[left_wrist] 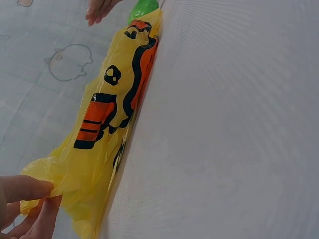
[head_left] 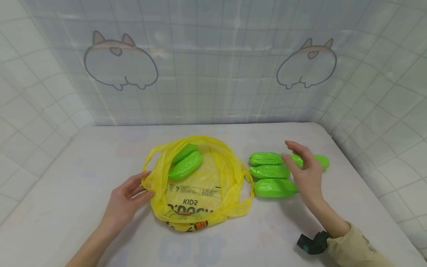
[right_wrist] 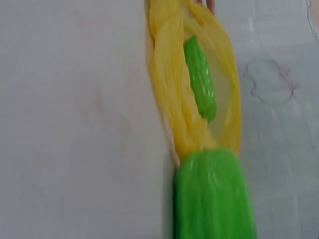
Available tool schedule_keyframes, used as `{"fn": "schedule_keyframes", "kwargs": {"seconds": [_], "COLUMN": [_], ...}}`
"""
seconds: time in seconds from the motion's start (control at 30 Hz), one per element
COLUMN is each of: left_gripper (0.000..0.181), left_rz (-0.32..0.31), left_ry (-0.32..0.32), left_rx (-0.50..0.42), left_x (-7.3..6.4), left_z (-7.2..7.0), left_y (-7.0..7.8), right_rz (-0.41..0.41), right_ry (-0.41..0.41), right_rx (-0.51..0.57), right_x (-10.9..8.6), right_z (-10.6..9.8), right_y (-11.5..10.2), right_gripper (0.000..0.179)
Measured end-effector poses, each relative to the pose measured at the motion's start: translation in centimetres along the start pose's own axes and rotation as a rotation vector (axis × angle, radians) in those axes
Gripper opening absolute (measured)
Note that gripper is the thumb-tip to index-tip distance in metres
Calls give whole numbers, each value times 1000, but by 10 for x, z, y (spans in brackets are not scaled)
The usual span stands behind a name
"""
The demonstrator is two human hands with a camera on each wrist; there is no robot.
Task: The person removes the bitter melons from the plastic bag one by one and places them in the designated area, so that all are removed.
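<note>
Pale table point(head_left: 83, 155) carries everything, with its far edge running straight across and its right far corner rounded. Nearest, toward the right side, are a beige sleeve point(head_left: 353, 246) and a small black device point(head_left: 311, 244) at the right wrist. Toward the middle of the table lies a yellow bag point(head_left: 230, 178), its mouth gaping upward. Left hand point(head_left: 125, 200) pinches the plastic at the bag's left rim between thumb and fingers. Inside the bag are two green cucumbers point(head_left: 186, 165), lying side by side and slanting from near left to far right. Outside, to the right of the bag, more cucumbers are placed in rows: a near one point(head_left: 274, 188), a middle one point(head_left: 269, 171), and a far row point(head_left: 265, 158) which the hand partly hides. Their long axes run roughly parallel to the far edge, so one end points to the bag. Right hand point(head_left: 310, 178) is above their right ends, thumb and fingers apart, and it seems to hold nothing; this hand is clearly nearer to them, while the left is across the bag. Beyond the far edge stands a tile-patterned wall point(head_left: 217, 92) with two drawn animals point(head_left: 120, 65).
</note>
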State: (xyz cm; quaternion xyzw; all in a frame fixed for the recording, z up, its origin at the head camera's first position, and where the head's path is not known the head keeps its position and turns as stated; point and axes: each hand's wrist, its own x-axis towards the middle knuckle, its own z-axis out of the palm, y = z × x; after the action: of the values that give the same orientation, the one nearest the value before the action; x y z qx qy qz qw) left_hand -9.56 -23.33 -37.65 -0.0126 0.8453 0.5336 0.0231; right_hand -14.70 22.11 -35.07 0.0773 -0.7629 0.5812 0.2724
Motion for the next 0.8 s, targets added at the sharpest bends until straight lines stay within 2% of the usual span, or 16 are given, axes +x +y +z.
{"fn": "schedule_keyframes", "kwargs": {"seconds": [0.33, 0.57, 0.8], "left_gripper": [65, 65, 66], "left_rz": [-5, -17, -38], "left_ry": [3, 4, 7], "left_rx": [6, 1, 33], "left_x": [0, 0, 1], "left_z": [1, 2, 1], "left_y": [1, 0, -1], "right_rz": [51, 65, 72], "right_ry": [-169, -252, -328], "right_rx": [-51, -56, -51], "right_x": [-13, -21, -27], "right_z": [50, 78, 103], "right_y": [-20, -28, -38], "right_gripper": [37, 39, 40]}}
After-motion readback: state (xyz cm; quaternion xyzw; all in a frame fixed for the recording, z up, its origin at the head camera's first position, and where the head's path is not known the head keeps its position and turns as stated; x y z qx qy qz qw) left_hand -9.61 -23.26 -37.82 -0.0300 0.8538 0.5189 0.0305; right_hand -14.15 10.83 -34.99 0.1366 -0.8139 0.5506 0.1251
